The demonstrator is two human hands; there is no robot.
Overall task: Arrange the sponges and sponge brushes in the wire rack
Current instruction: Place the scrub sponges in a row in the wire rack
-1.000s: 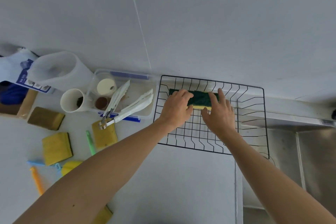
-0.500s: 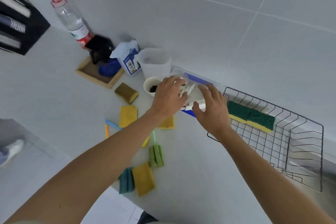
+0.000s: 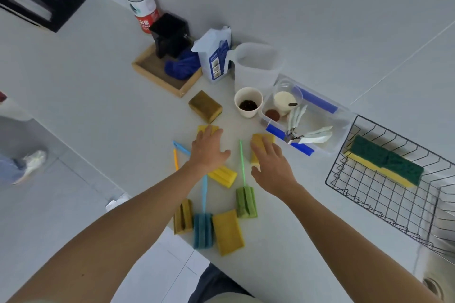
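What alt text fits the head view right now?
Two bare hands reach over a white counter: left hand and right hand each rest on a yellow sponge. Sponge brushes lie nearby; two green-topped sponges sit in the wire rack.

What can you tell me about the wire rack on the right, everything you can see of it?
The wire rack is a black, thin-wire basket with a grid floor and low sloped sides under a rectangular rim. It sits tilted in view at the counter's right end, its far part reaching over the steel sink. Two green-and-yellow scouring sponges lie end to end along its back side, green faces showing. Its left corner is close to the clear plastic container; contact is unclear. Neither hand touches it.
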